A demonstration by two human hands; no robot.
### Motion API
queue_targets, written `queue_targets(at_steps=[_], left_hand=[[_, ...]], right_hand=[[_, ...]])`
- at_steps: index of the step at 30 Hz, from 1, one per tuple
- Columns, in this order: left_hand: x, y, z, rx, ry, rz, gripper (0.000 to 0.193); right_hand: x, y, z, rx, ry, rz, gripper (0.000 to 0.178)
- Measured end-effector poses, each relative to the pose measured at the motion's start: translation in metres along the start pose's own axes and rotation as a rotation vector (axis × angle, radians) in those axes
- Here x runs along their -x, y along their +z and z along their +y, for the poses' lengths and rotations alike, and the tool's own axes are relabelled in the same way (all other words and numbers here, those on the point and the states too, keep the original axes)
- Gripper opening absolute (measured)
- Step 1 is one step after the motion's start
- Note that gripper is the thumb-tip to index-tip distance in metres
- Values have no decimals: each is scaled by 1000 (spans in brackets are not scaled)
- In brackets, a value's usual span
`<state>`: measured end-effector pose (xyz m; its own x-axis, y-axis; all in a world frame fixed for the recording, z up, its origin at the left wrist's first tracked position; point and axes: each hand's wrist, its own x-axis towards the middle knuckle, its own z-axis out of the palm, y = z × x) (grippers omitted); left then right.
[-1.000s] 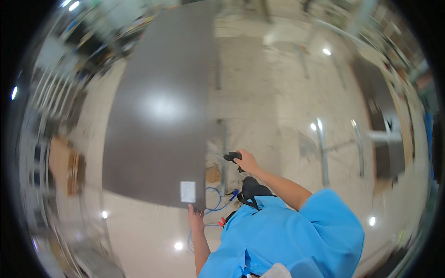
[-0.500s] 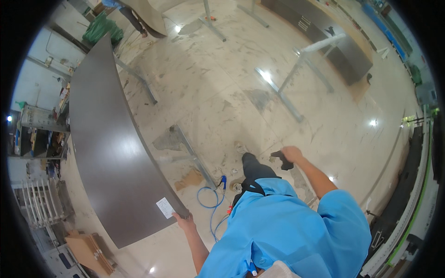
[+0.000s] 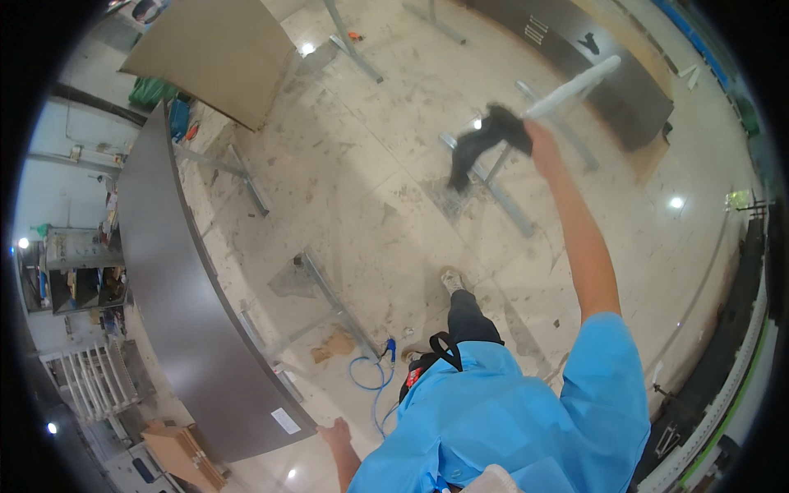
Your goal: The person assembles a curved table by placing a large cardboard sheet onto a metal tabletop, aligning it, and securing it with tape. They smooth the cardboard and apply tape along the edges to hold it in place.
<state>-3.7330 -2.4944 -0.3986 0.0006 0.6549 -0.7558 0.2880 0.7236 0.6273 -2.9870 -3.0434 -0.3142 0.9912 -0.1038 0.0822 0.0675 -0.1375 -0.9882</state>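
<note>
My right hand (image 3: 540, 146) is raised and stretched out ahead over the floor. Its fingers are closed on a limp dark cloth (image 3: 485, 144), which hangs out to the left and is smeared by motion. Low at the left, my left hand (image 3: 335, 433) is beside the near corner of a long dark brown panel (image 3: 185, 320). Its fingers look loosely apart at the panel's edge, though whether they still touch it is hard to see. A white label (image 3: 285, 421) is stuck on the panel near that corner. Metal legs show along the panel's right side.
A metal leg frame (image 3: 333, 300) stands near the panel, another (image 3: 501, 193) ahead. A blue hose (image 3: 370, 374) lies by my feet. Another dark panel (image 3: 575, 62) is at the far right, a beige board (image 3: 218, 57) at the far left. Cartons (image 3: 185, 452) are at lower left.
My right hand has swung forward and up with the dark cloth. My left hand has come off the panel's top to beside its corner. The beige board has come further into view.
</note>
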Motion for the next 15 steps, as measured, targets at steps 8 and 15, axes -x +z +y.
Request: queue_targets(at_steps=[8,15], left_hand=[[51,111,-44,252,-329,-32,95],[67,133,-20,159,-270,22,71]], right_hand=[[-108,-83,92,-385,217,298,52],[2,-188,233,-642,643,661,54]])
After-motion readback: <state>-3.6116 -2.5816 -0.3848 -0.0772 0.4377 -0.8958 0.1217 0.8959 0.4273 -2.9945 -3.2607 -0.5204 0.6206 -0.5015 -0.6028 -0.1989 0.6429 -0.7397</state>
